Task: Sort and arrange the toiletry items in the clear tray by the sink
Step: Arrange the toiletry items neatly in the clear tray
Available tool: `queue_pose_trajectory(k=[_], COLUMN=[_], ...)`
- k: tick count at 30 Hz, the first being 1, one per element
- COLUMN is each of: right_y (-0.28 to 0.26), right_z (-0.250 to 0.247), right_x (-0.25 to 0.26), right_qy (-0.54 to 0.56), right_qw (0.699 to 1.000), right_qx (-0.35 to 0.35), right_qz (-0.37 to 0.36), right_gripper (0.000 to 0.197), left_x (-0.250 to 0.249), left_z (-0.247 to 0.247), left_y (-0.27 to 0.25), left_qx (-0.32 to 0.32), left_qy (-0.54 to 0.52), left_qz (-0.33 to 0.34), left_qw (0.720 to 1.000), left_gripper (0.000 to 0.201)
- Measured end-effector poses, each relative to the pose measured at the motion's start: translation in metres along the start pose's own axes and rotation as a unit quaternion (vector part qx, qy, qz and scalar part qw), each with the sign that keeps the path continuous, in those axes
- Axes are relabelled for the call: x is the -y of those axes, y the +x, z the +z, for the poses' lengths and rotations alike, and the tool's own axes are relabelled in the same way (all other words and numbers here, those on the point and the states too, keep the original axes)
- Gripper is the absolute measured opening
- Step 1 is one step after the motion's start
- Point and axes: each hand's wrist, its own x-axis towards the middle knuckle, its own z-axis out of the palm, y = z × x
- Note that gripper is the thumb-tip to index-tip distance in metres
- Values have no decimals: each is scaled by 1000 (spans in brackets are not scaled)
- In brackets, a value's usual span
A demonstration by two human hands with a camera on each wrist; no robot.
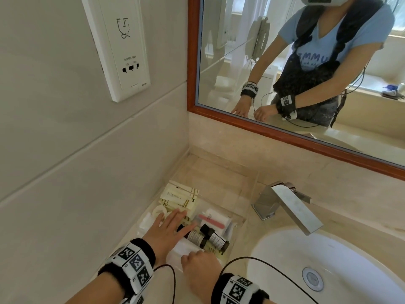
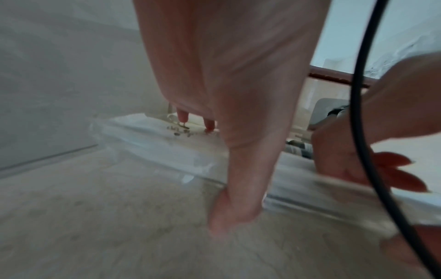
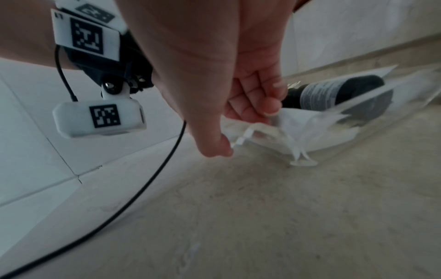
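Observation:
The clear tray stands on the beige counter in the corner left of the sink. In it lie cream packets, a white box, a pink nail file, two dark bottles and white wrapped pieces. My left hand reaches into the tray with straight fingers, and its fingertips touch the packets. My right hand grips the tray's near wall at the corner, fingers curled inside and thumb outside. One dark bottle lies just beyond those fingers.
A square chrome faucet and the white basin lie to the right of the tray. A tiled wall with a shaver socket closes the left side. The wood-framed mirror hangs behind. Black cables trail from both wristbands.

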Motion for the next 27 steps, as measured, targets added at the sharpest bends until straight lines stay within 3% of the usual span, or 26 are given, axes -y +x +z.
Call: queue_pose_trajectory(k=[2, 6, 9, 11, 12, 14, 16, 23, 27], right_y=[1, -1, -4, -7, -6, -3, 3, 14, 11], right_z=[3, -1, -6, -17, -20, -26, -22, -10, -13], right_x=[-2, -10, -25, -35, -43, -59, -76, -86, -85], right_qy=[3, -37, -46, -42, -44, 17, -20, -65, -67], right_qw=[1000, 999, 998, 993, 989, 985, 987, 984, 980], right_qx=[-1, 17, -40, -101, -129, -122, -100, -87, -96], right_qz=[6, -4, -11, 40, 65, 121, 128, 142, 159], right_gripper=[26, 26, 29, 13, 20, 59, 71, 49, 31], left_x=[6, 25, 34, 35, 34, 30, 28, 39, 44], left_z=[-6, -23, -31, -33, -33, -30, -24, -17, -25], left_y=[-4, -3, 8, 18, 23, 32, 39, 35, 37], left_qx=[2, -101, -129, -131, -121, -99, -89, -119, -199], left_qy=[-48, -176, -166, -141, -128, -104, -103, -75, -47], left_qz=[27, 22, -5, -22, -33, -47, -55, -35, -15], left_qw=[998, 979, 978, 981, 984, 989, 989, 989, 979], left_gripper=[110, 85, 70, 67, 66, 63, 59, 49, 50])
